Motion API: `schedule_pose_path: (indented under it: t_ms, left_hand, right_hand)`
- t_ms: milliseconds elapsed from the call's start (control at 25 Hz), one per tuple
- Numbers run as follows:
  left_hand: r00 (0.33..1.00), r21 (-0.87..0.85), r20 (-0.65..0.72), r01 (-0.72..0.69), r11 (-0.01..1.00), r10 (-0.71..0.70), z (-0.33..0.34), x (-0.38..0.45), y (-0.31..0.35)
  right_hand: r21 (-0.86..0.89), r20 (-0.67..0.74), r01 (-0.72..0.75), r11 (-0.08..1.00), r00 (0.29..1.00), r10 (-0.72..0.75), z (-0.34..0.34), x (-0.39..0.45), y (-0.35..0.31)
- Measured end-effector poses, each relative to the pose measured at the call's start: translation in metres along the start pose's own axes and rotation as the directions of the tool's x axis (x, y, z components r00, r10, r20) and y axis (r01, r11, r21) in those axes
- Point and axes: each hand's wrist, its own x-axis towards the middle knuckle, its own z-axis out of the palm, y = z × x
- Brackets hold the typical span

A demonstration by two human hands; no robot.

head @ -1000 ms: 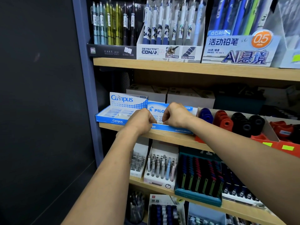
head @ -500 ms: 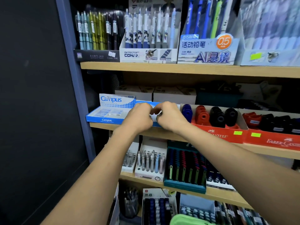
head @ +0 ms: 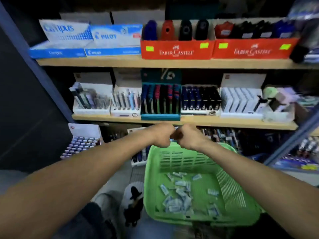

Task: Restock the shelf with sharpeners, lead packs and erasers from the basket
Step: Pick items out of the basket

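Observation:
A green plastic basket [head: 151, 171] sits low in front of me, with several small blue-and-white erasers [head: 179, 195] loose on its bottom. My left hand [head: 160, 135] and my right hand [head: 188, 137] meet knuckle to knuckle over the basket's far rim, fingers curled. The blur hides whether anything is between them. On the top shelf stand the blue Campus eraser box [head: 63, 37] and the Pilot eraser box [head: 114, 40]. Right of them are two red Faber-Castell boxes [head: 177, 50] of sharpeners. Lead packs [head: 160, 100] fill the middle shelf.
A dark wall and the blue shelf post [head: 39, 69] close off the left side. More stationery boxes [head: 81, 144] crowd the lowest shelf behind the basket. My shoe [head: 133, 204] and knee are left of the basket. The whole view is motion-blurred.
Both hands have come down from the Pilot eraser box on the top shelf to just above the basket. My head has tilted down, bringing the basket into view.

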Motion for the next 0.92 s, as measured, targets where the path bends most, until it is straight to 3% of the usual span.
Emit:
schedule_pose_path:
  t_ms: [280, 520, 760, 920]
  left_hand:
    - [0.952, -0.142, 0.297, 0.121, 0.982, -0.075, 0.148, 0.058, 0.030]
    - [0.830, -0.152, 0.532, 0.289, 0.945, -0.168, 0.243, 0.074, 0.021]
    - [0.731, -0.153, 0.594, 0.512, 0.845, -0.335, 0.306, 0.094, 0.011]
    - [0.771, -0.203, 0.534, 0.515, 0.833, -0.347, 0.332, 0.098, 0.014]
  right_hand:
    - [-0.094, 0.316, -0.089, 0.992, 0.942, 0.114, 0.105, -0.014, 0.096]
    - [-0.139, 0.508, -0.160, 0.977, 0.836, 0.209, 0.173, -0.015, 0.153]
    - [-0.082, 0.541, -0.260, 0.962, 0.799, 0.262, 0.221, -0.008, 0.163]
    - [-0.082, 0.513, -0.280, 0.957, 0.811, 0.281, 0.250, -0.003, 0.158]
